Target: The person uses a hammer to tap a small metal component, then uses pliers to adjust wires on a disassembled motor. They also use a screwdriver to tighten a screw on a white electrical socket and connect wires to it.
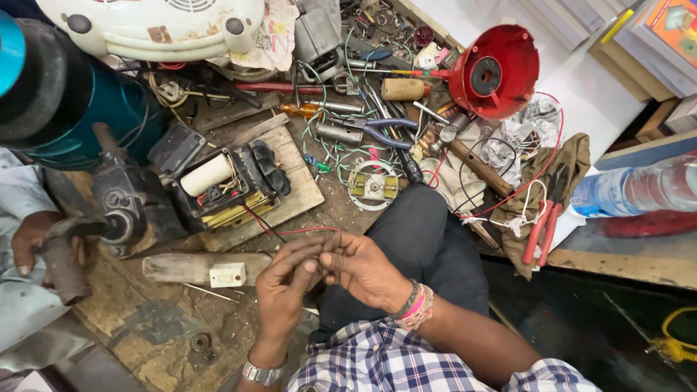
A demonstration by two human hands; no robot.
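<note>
My left hand [284, 284], with a metal watch at the wrist, and my right hand [365, 267], with bead bracelets, meet fingertip to fingertip above my dark trouser knee [421, 239]. Both pinch the end of a thin red wire [305, 231]. The wire runs up-left to a small motor assembly with copper windings and a white cylinder [229, 185], which stands on a wooden board [301, 192]. What lies between the fingertips is hidden.
Another person's hand [29, 239] at the left grips a rusty tool [62, 265] against a dark motor [127, 207]. Blue-handled pliers [385, 129], a red funnel-shaped housing [494, 69], red-handled cutters [543, 229], a plastic bottle [639, 187] and a white switch block [227, 274] lie around.
</note>
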